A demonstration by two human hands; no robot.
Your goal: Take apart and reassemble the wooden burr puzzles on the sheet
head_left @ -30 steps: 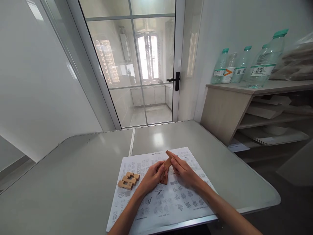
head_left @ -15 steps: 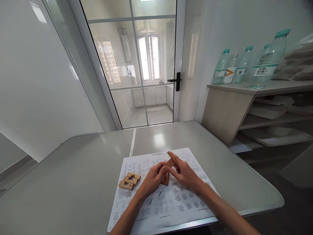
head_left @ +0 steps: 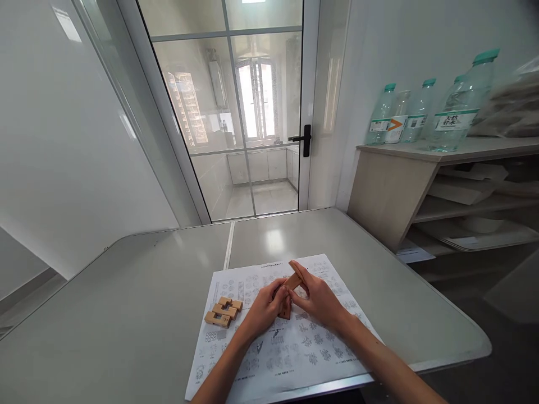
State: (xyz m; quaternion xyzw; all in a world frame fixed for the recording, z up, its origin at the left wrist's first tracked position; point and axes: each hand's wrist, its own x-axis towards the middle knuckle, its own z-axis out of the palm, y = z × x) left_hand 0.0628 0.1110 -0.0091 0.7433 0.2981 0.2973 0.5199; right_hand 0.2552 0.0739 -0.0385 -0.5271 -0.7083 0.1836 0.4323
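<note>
Wooden puzzle pieces (head_left: 292, 281) are held together between my two hands over the printed sheet. My left hand (head_left: 266, 306) is closed round their lower left side, its fingers and thumb pressed on the wood. My right hand (head_left: 315, 294) pinches the upper right part, where one piece slants up past the fingertips. Beneath the fingers a darker block end shows. How the pieces join is largely hidden by my fingers. Left of my left hand, several notched wooden blocks (head_left: 224, 312) lie side by side on the paper sheet (head_left: 295, 365), which carries rows of small puzzle drawings.
The sheet lies on a grey table (head_left: 126, 314) near its front edge. To the right stands a wooden shelf unit (head_left: 387, 185) with several plastic bottles (head_left: 457, 115) on top. A glass door (head_left: 269, 123) with a black handle is behind the table.
Almost nothing differs. Both hands keep their hold on the wooden pieces, with only a very slight shift of fingers and view.
</note>
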